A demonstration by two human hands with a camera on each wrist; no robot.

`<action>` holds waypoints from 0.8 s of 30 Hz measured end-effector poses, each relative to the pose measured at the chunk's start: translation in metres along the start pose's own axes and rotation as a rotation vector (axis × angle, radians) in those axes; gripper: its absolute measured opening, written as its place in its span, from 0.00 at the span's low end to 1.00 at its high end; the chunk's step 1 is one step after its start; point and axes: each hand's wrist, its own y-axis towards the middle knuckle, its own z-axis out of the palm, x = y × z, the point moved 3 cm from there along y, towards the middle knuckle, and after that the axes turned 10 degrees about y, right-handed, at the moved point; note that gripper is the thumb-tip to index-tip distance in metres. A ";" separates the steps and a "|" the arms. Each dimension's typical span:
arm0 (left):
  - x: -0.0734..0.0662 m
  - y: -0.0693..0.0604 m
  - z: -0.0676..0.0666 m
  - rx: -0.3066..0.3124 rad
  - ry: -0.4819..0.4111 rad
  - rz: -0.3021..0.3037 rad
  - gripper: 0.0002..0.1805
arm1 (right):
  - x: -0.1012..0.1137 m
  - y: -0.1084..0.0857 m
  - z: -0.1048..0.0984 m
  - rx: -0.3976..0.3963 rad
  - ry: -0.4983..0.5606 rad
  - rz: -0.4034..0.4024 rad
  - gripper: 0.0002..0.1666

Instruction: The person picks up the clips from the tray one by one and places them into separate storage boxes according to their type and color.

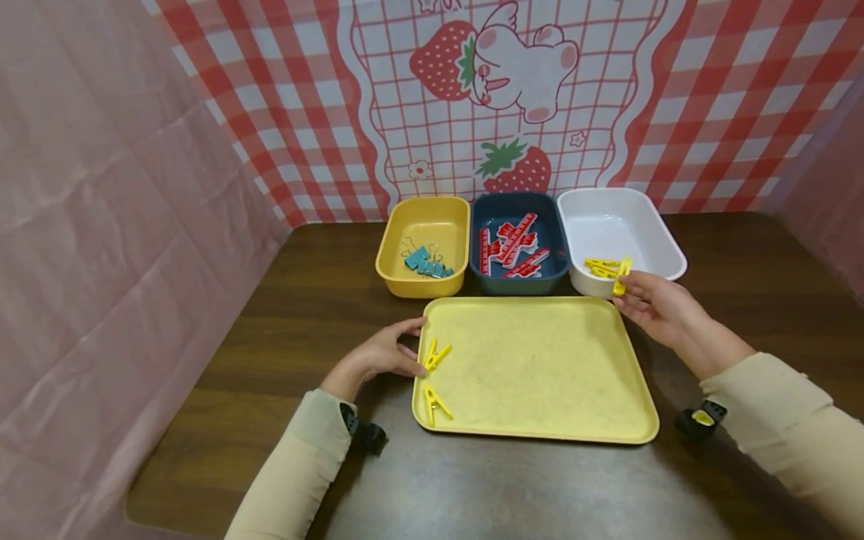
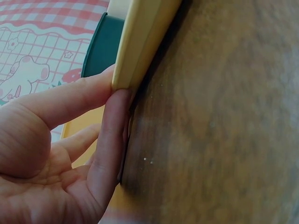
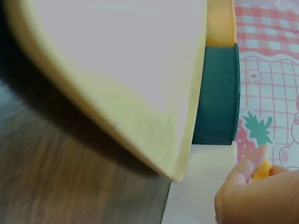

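At the left rim of a yellow tray [image 1: 533,360], my left hand [image 1: 381,352] pinches the edge between thumb and fingers; the left wrist view shows this grip on the tray wall [image 2: 145,42] closely. Two yellow clothespins lie on the tray by that hand: an upper clothespin [image 1: 436,355] near the thumb and a lower clothespin [image 1: 435,405]. Over the front rim of a white bin [image 1: 637,232], my right hand [image 1: 664,307] pinches another yellow clothespin [image 1: 622,276]. More yellow clothespins [image 1: 599,267] lie inside that bin. In the right wrist view, fingers partly hide the held clothespin [image 3: 261,171].
Behind the tray, a yellow bin [image 1: 424,289] holds several teal binder clips [image 1: 428,262]. Beside it, a dark blue-green bin [image 1: 520,286] contains red-and-white pieces [image 1: 514,244]. A checked cloth [image 1: 297,97] hangs behind the brown wooden table [image 1: 283,300].
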 end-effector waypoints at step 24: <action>0.000 -0.001 0.000 -0.010 -0.012 0.011 0.49 | -0.024 0.004 0.035 -0.029 0.066 -0.082 0.10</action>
